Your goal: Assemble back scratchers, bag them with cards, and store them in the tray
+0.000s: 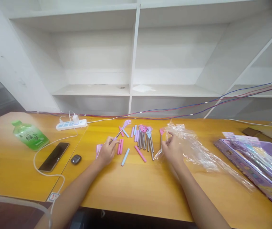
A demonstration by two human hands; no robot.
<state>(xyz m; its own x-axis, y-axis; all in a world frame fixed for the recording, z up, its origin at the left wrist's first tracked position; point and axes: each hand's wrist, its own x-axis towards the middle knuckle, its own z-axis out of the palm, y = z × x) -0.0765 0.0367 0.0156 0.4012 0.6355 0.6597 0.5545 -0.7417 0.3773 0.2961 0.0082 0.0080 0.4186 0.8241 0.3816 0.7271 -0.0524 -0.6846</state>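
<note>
My left hand (107,150) is closed around the lower part of a back scratcher with a purple claw head (126,123) and a thin metal rod, tilted up and to the right. My right hand (173,149) has thumb and index finger apart, beside a pink-headed back scratcher (162,131) and the edge of the clear plastic bags (198,144). Between the hands lies a bunch of back scratchers (147,136) with pink, purple and blue heads. Loose coloured handle tubes lie around them: pink tubes (121,147), a blue tube (125,157) and another pink tube (140,153).
To the left are a green bottle (31,136), a phone (54,156), a black earbud case (76,159) and a power strip (66,125) with a white cable. Purple packaged items (257,159) lie at the right. White shelves (131,89) and cables (174,108) run behind.
</note>
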